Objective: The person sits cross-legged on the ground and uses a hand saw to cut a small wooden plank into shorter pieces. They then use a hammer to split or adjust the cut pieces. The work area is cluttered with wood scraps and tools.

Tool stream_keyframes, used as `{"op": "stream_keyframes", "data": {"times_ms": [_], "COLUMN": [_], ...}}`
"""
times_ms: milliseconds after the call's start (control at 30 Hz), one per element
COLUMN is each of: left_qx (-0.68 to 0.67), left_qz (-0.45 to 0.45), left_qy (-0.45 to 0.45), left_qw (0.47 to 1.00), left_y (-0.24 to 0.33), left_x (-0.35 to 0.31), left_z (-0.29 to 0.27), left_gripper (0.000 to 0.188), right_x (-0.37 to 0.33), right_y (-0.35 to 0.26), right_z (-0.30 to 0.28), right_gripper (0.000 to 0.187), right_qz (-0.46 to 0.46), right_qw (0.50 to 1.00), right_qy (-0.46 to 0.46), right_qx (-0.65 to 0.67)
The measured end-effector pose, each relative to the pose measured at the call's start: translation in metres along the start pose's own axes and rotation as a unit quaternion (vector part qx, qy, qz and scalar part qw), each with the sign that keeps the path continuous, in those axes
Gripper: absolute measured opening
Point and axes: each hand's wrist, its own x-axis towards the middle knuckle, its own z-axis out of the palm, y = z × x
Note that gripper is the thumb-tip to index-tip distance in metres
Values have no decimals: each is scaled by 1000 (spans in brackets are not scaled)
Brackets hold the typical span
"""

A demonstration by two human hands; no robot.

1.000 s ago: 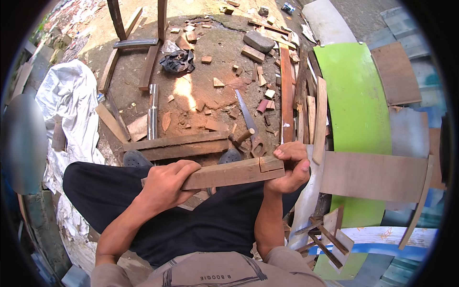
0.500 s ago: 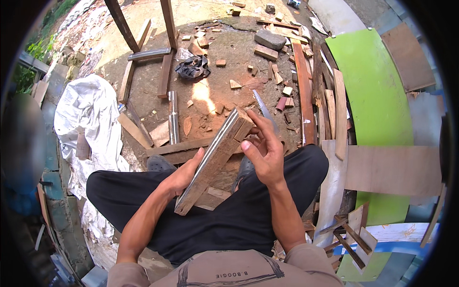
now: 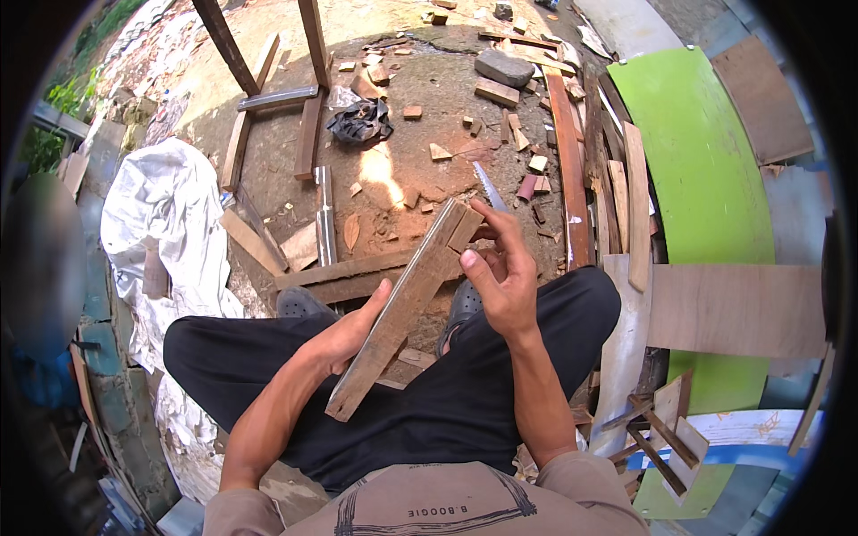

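Note:
A short wooden beam (image 3: 402,308) slants over my lap between my two hands, its far end tipped to the right. A small rectangular joint or notch shows at that far end, and a pale stripe runs along its left edge. Low on the left side, my left hand (image 3: 347,338) grips it, the thumb along the edge and the fingers hidden beneath. My right hand (image 3: 506,284) holds the far end, thumb and curled fingers at its right side. Just beyond the right hand a saw blade (image 3: 488,186) lies on the ground, its other end hidden.
A wooden frame (image 3: 308,134) stands at the far left, near a black plastic bag (image 3: 360,121). Wood offcuts and a grey stone (image 3: 497,68) lie ahead. Long planks (image 3: 567,170) and a green panel (image 3: 697,161) line the right. White sacking (image 3: 165,214) lies left.
The beam has turned slightly in my hands, showing more of its broad face and less of its striped edge. Its near end has dropped a little toward my lap.

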Motion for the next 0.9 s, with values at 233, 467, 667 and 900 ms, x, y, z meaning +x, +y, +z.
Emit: {"op": "stream_keyframes", "data": {"times_ms": [233, 467, 667, 900], "left_qx": [-8, 36, 329, 571], "left_qz": [-2, 175, 191, 218], "left_qy": [-160, -118, 171, 187], "left_qw": [987, 977, 909, 769], "left_y": [-10, -15, 5, -35], "left_x": [10, 15, 56, 169], "left_z": [-25, -39, -44, -98], "left_gripper": [82, 85, 86, 86], "right_x": [0, 4, 36, 23], "right_y": [8, 7, 66, 243], "right_z": [3, 2, 7, -40], "right_gripper": [63, 51, 45, 48], "right_qz": [40, 77, 294, 448], "right_qw": [986, 986, 955, 872], "right_qy": [-43, -6, 6, 105], "right_qx": [157, 150, 33, -169]}}
